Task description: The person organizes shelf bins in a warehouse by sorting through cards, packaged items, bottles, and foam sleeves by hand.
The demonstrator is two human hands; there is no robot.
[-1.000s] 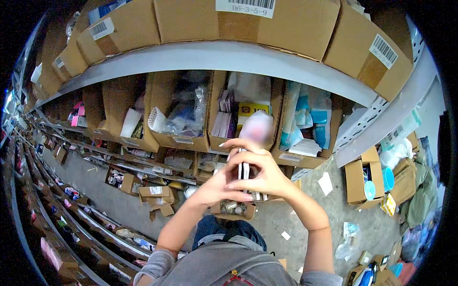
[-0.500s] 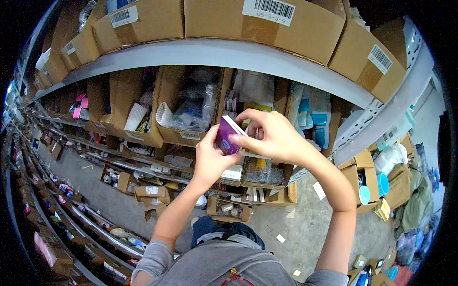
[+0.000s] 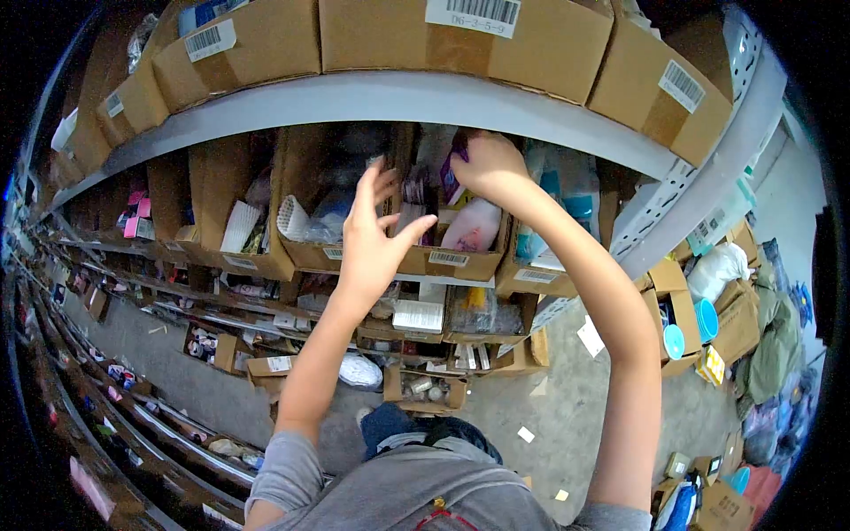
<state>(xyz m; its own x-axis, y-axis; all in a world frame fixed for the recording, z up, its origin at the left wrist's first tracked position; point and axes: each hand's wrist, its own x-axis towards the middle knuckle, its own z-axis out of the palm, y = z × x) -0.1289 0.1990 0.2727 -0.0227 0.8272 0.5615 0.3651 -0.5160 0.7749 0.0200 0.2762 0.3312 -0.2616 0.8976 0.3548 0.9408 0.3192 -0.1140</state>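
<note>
A small, flat purple box (image 3: 452, 170) is gripped in my right hand (image 3: 489, 166), inside an open cardboard bin (image 3: 414, 260) on the middle shelf. The fingers partly cover the box. Below that hand lies a white pouch with a pinkish print (image 3: 474, 227). Along the bin's left side stand several thin packs (image 3: 414, 189). My left hand (image 3: 376, 228) hovers in front of the bin's left edge, thumb and fingers spread, with nothing in it; its fingertips are slightly blurred.
Above runs a light-coloured shelf beam (image 3: 381, 96), with barcoded cartons (image 3: 522, 55) over it. To the left, a neighbouring bin holds clear plastic bags (image 3: 332, 215). A perforated upright (image 3: 651, 211) stands at right. Lower down are a white box (image 3: 418, 316) and floor cartons (image 3: 670, 281).
My right hand has taken the purple box up and forward into the bin. My left hand has let go of it, moved slightly left and spread its fingers.
</note>
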